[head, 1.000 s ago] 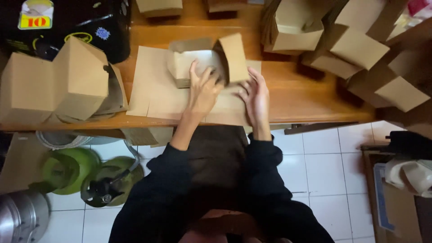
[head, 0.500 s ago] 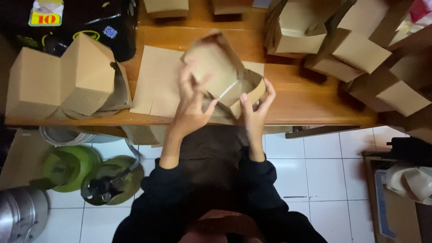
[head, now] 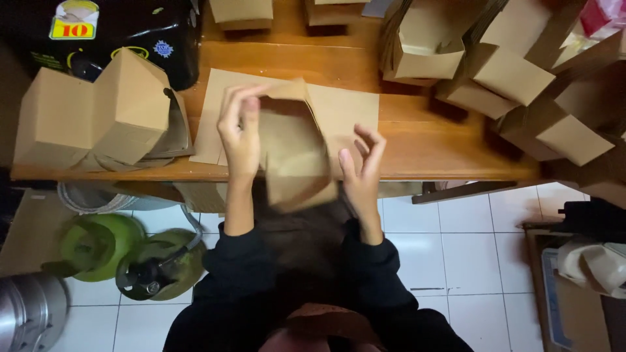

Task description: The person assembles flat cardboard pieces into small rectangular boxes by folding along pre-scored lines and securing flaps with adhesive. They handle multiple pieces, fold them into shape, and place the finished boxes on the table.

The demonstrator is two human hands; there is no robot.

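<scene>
My left hand (head: pixel 238 133) grips the left side of a half-folded brown cardboard box (head: pixel 293 153), fingers hooked over its top flap. The box is lifted off the wooden table (head: pixel 443 153) and tilted toward me, blurred by motion. My right hand (head: pixel 362 163) is at the box's right edge, thumb against its side and fingers curled apart in the air. Under the box lies a stack of flat brown cardboard sheets (head: pixel 349 107).
Folded boxes (head: pixel 98 111) stand at the table's left; more boxes (head: pixel 521 78) crowd the right and back. A black bag (head: pixel 137 32) sits at the back left. Below the table, on the white tile floor, are two green gas cylinders (head: pixel 98 248) and a metal pot (head: pixel 26 319).
The box rose from the flat sheets and swung toward me. My left hand moved up to its top flap, and my right hand loosened to the box's right edge.
</scene>
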